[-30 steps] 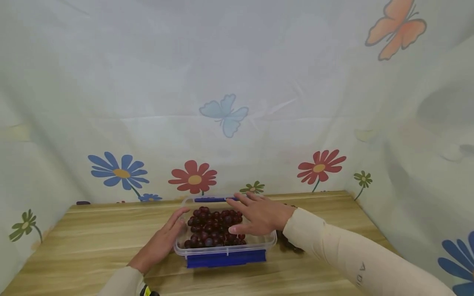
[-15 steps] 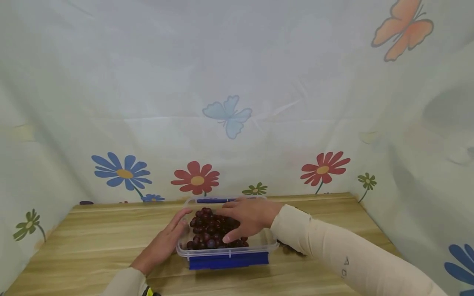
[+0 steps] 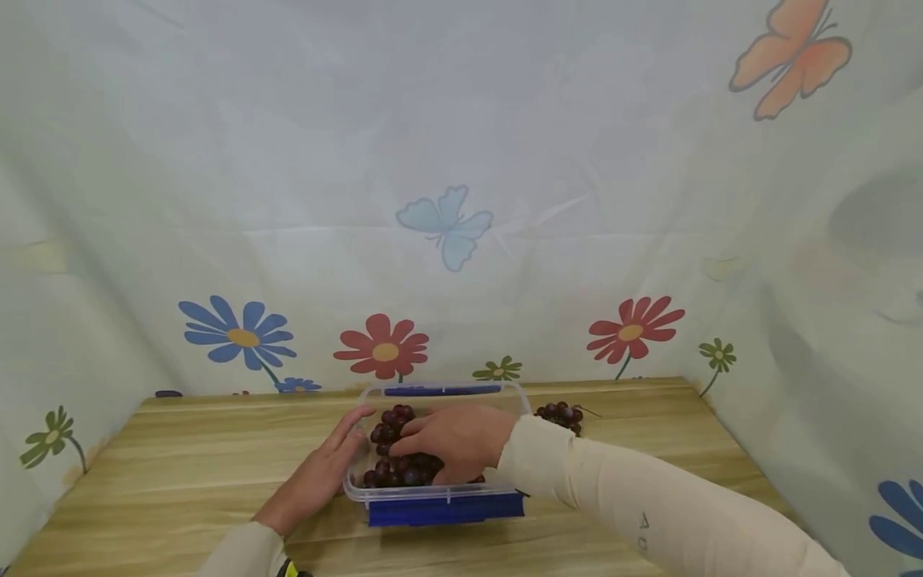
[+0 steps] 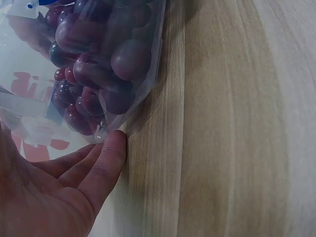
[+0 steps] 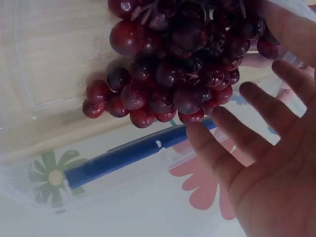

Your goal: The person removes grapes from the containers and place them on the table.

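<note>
A clear plastic food container (image 3: 351, 481) with blue clips stands on the table, holding bunches of dark red grapes (image 3: 385, 473). My left hand (image 3: 317, 473) rests against its left side. In the left wrist view, the left fingertips (image 4: 116, 143) touch the clear wall near the bottom, grapes (image 4: 89, 74) showing through. My right hand (image 3: 461, 441) reaches in over the grapes, covering part of them. The right wrist view has that hand (image 5: 276, 173) spread, its fingertips at the edge of the bunch (image 5: 168, 74); whether they press on it is hard to tell.
Another bunch of grapes (image 3: 561, 415) with a thin stem lies on the wooden table (image 3: 202, 481), right of the container and behind the right sleeve (image 3: 613, 481). A pale cloth (image 3: 288, 160) printed with flowers and butterflies surrounds the table at the back and sides.
My right hand has moved left and down, deeper into the container over the grapes. The bunch on the right has come more into sight. The left hand keeps its place on the container.
</note>
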Demonstrator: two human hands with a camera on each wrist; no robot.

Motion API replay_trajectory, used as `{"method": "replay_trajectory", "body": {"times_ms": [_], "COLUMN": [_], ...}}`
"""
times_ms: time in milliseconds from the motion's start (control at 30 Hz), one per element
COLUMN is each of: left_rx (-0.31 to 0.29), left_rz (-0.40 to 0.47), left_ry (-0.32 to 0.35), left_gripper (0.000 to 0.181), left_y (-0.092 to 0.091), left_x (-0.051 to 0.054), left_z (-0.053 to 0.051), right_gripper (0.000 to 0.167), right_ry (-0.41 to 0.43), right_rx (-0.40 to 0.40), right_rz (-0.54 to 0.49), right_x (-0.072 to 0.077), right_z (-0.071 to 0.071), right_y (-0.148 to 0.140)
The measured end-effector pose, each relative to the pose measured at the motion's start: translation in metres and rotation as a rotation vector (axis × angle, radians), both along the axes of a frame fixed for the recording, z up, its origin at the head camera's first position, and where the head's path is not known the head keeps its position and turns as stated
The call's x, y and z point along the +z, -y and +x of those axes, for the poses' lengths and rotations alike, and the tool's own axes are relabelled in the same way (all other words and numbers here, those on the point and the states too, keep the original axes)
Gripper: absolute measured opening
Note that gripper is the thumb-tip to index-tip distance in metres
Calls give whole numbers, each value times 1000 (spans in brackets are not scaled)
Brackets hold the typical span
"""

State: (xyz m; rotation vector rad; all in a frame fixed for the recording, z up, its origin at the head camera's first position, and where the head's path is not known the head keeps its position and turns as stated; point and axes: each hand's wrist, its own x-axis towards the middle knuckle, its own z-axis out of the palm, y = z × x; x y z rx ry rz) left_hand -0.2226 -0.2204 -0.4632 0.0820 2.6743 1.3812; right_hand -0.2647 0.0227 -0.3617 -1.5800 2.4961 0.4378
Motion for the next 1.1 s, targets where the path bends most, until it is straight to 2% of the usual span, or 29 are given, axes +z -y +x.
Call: {"method": "replay_trajectory", "body": {"times_ms": [67,133,267,400,600,733,967,1100], "left_rx": [-1,-1,1,5,7,7,6,2], "left_rz": [-1,-5,-16,-21,-25,-28,-33,-45], "left_ry": [-2,-4,-10,-21,-25,-23,-10,-8], "left_gripper": [56,56,56,53,52,51,53,56], "left_y": [0,-1,-2,-2,-1,-1,-1,0], "left_x": [0,0,1,2,2,2,3,2], "left_z": [0,0,0,1,2,3,2,0], "right_gripper": [70,72,76,74,68,65,78,81], "right_ry": [16,72,165,127,111,152,269,310], "right_rx": [0,-30,-145,-236,-305,-358,-484,-498], "right_rz": [11,13,0,11,8,-17,2,-17], "right_x": [0,1,4,6,0,-7,-15,-21], "right_z": [-1,-5,-17,-26,-33,-37,-37,-39], "right_y": [2,4,5,3,5,12,22,23]}}
